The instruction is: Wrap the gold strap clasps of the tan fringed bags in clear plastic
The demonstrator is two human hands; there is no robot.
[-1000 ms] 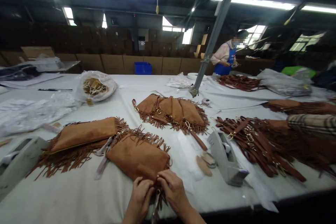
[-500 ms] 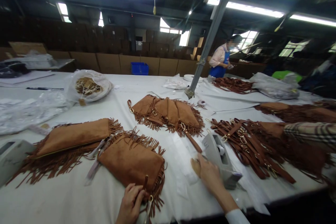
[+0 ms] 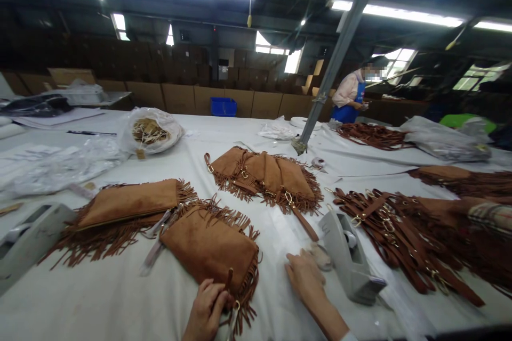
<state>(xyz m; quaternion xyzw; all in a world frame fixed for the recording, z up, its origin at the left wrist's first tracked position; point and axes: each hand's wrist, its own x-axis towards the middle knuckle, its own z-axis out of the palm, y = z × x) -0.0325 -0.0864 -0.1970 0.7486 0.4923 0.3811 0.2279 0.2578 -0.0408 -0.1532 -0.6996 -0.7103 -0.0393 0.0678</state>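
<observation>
A brown suede fringed clutch bag [image 3: 210, 245] lies flat in front of me. My left hand [image 3: 208, 309] is closed on its lower corner, by a thin leather tab and a gold clasp [image 3: 237, 306]. To the right of the bag, my right hand [image 3: 308, 279] is above the white cloth, slightly blurred, with its fingers stretched out and partly bent. I see nothing held in it. Just beyond its knuckles is a tan rounded object [image 3: 320, 256], of a kind I cannot make out. A grey tape dispenser [image 3: 352, 261] stands to the right.
Another fringed bag [image 3: 132, 202] lies left, with more bags [image 3: 266, 173] beyond. A second dispenser [image 3: 30, 240] is at far left. Brown straps [image 3: 394, 234] lie right, near another person's sleeve [image 3: 490, 216]. A metal post [image 3: 340, 58] rises from the table. A co-worker [image 3: 350, 90] stands behind.
My right hand has moved left, away from the tan rounded object and the tape dispenser. My left hand stays on the clutch bag's corner. The whole view has shifted to the left.
</observation>
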